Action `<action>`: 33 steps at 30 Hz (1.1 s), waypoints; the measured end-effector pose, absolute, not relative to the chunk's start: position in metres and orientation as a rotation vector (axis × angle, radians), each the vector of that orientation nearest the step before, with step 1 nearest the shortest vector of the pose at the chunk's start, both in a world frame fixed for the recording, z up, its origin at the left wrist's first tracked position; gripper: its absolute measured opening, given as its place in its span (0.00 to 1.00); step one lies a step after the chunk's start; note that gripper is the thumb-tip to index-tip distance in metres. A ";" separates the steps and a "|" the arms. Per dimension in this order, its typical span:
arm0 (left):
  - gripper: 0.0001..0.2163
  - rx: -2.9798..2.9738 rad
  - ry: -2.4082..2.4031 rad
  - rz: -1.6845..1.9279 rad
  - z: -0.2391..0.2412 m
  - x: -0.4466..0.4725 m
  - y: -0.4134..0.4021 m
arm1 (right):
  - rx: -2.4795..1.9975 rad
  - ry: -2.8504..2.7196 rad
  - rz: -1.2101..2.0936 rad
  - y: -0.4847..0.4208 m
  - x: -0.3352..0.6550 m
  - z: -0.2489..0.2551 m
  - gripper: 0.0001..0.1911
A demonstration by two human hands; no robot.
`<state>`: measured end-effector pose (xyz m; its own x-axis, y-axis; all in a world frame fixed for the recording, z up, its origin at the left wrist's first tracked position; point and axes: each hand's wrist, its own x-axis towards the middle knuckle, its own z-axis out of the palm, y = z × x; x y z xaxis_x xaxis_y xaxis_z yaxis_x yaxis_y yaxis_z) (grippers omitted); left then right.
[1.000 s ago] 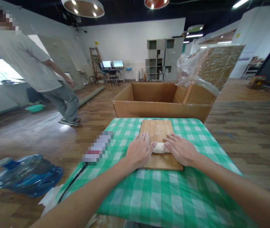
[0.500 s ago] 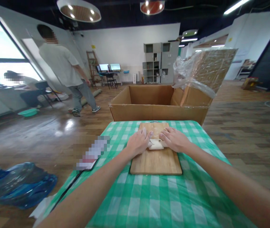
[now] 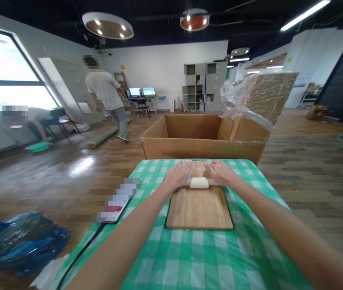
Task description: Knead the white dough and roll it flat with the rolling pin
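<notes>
A white sheet of dough [image 3: 199, 183] is wrapped around the middle of a wooden rolling pin [image 3: 211, 182], which lies crosswise on a wooden cutting board [image 3: 200, 211]. My left hand [image 3: 178, 174] is closed over the pin's left end. Over the right end, my right hand [image 3: 221, 173] is closed too, its fingers pointing inward. The hands hide most of the pin's ends and part of the board's far half. Between them, the dough shows as a smooth short roll.
A green-and-white checked cloth [image 3: 177, 257] covers the table. A cabled device [image 3: 120, 201], blurred, lies on its left. Beyond stands a large open cardboard box [image 3: 201, 149]. A blue water bottle [image 3: 23, 241] lies on the floor at left. One person [image 3: 106, 92] walks; another [image 3: 35, 117] bends over a basin [image 3: 38, 147].
The dough now looks smoother and more evenly wrapped around the pin. The view has tilted up slightly. The walking person has moved right and farther away; the seated one leans toward the basin.
</notes>
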<state>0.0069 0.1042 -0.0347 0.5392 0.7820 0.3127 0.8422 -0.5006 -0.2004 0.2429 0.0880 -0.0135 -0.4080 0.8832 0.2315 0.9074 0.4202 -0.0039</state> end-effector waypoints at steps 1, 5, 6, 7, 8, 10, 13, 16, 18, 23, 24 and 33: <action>0.19 -2.448 -1.340 -0.260 -0.035 0.007 0.108 | -1.592 -2.461 -0.176 0.090 0.243 -0.014 0.42; 0.19 -2.449 -1.324 -0.254 -0.037 0.009 0.118 | -1.582 -2.470 -0.186 0.097 0.243 -0.016 0.42; 0.19 -2.455 -1.316 -0.247 -0.038 0.009 0.119 | -1.567 -2.488 -0.195 0.098 0.243 -0.017 0.41; 0.19 -2.464 -1.305 -0.239 -0.038 0.009 0.118 | -1.543 -2.514 -0.207 0.098 0.244 -0.018 0.39; 0.19 -2.474 -1.293 -0.230 -0.038 0.009 0.117 | -1.512 -2.547 -0.221 0.098 0.244 -0.019 0.36; 0.19 -2.492 -1.271 -0.213 -0.038 0.008 0.111 | -1.434 -2.616 -0.255 0.095 0.245 -0.020 0.29; 0.19 -2.508 -1.253 -0.198 -0.036 0.006 0.097 | -1.324 -2.693 -0.309 0.085 0.247 -0.020 0.22; 0.18 -2.513 -1.249 -0.196 -0.034 0.004 0.079 | -1.241 -2.733 -0.352 0.071 0.246 -0.017 0.20; 0.18 -2.514 -1.250 -0.203 -0.033 0.004 0.067 | -1.201 -2.747 -0.370 0.061 0.246 -0.015 0.19; 0.16 -2.523 -1.250 -0.245 -0.028 0.004 0.038 | -1.180 -2.740 -0.386 0.033 0.244 -0.014 0.19; 0.16 -2.526 -1.254 -0.258 -0.027 0.005 0.033 | -1.190 -2.731 -0.385 0.027 0.243 -0.014 0.20; 0.20 -2.518 -1.386 -0.377 -0.031 0.005 -0.002 | -1.411 -2.554 -0.295 -0.014 0.237 -0.022 0.29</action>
<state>0.0050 -0.0016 -0.0306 0.5164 0.7871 0.3372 0.8496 -0.5204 -0.0864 0.2366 -0.0144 -0.0218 -0.5204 0.8080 0.2764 0.8497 0.5220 0.0737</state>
